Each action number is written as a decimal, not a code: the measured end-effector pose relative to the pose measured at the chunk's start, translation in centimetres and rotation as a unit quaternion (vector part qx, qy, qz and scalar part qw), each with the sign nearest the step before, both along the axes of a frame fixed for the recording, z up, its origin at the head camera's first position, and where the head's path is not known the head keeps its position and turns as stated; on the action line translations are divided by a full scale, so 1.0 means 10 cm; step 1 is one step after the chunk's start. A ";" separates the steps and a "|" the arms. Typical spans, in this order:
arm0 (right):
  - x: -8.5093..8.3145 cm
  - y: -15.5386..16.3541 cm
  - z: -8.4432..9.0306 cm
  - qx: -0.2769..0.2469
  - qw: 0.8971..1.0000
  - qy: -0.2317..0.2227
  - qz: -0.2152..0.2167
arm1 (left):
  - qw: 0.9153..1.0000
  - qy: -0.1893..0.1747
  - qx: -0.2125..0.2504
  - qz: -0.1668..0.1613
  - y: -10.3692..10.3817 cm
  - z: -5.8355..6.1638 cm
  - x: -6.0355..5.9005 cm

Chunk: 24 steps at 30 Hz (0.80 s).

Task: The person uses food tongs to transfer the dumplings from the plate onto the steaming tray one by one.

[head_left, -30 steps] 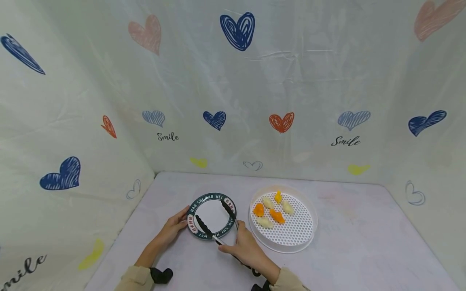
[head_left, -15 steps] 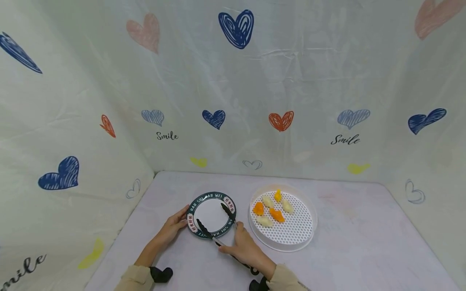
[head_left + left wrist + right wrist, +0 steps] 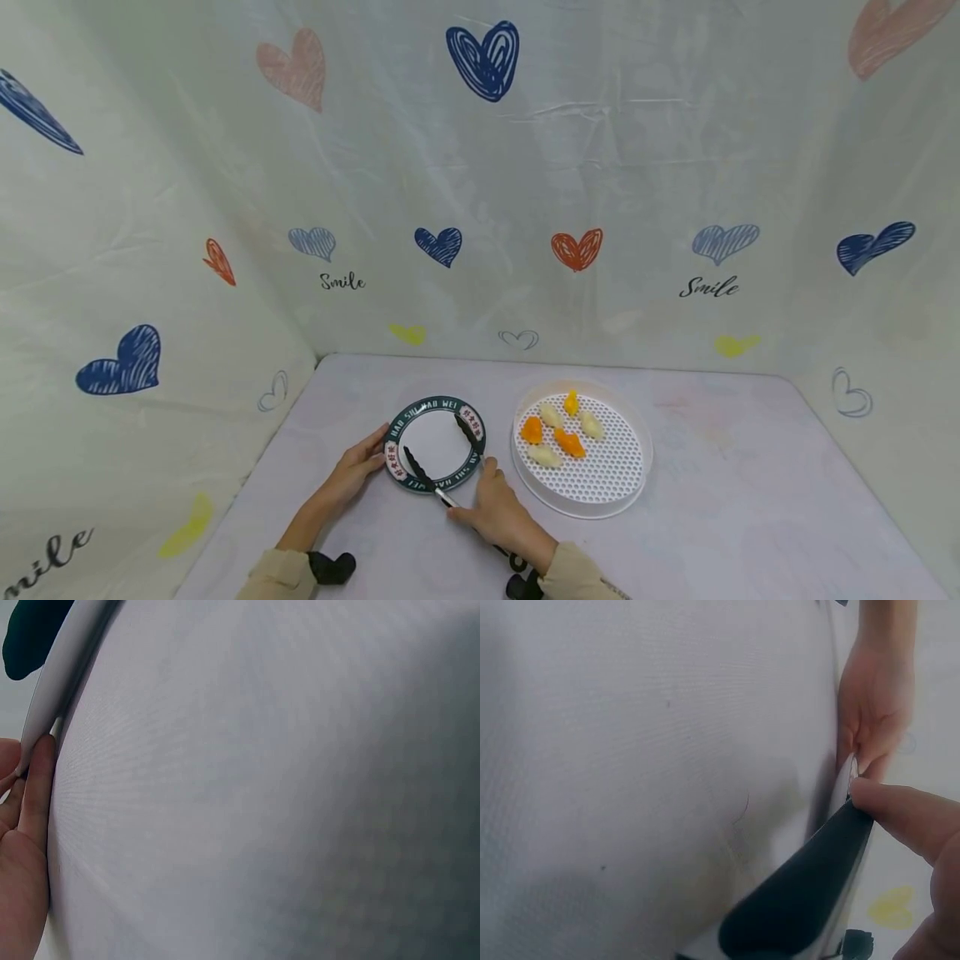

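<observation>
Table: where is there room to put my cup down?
The table is bare right of the white tray, and at the back behind the plate. It is crowded in front, where the hands and tongs meet the plate.

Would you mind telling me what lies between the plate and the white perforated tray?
Only a narrow strip of bare table separates the plate from the tray, seen in the head view.
</observation>
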State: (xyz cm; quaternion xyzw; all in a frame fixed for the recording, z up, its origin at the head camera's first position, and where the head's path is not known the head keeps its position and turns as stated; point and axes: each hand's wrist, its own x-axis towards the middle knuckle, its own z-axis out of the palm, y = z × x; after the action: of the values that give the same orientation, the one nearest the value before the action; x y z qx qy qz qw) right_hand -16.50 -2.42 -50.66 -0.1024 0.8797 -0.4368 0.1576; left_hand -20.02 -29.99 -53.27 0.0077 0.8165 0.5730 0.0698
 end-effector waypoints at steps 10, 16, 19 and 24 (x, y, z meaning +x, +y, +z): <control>0.01 -0.01 -0.01 0.033 0.999 0.013 -0.005 | 1.000 0.006 0.007 -0.006 -0.01 -0.02 -0.01; 0.01 -0.03 0.00 0.061 0.998 0.028 -0.009 | 1.000 0.006 0.007 -0.003 -0.01 -0.04 -0.01; 0.02 -0.04 0.00 0.079 0.996 0.040 -0.009 | 1.000 0.008 0.004 -0.005 -0.01 -0.04 -0.01; 0.02 -0.05 0.00 0.099 0.993 0.060 -0.008 | 1.000 0.011 0.017 -0.012 -0.03 -0.03 -0.01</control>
State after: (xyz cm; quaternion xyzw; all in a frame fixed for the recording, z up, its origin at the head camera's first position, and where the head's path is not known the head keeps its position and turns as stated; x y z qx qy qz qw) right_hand -16.27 -2.90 -50.65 -0.1050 0.9275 -0.3415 0.1102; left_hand -20.12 -30.27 -53.57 0.0252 0.8073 0.5857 0.0677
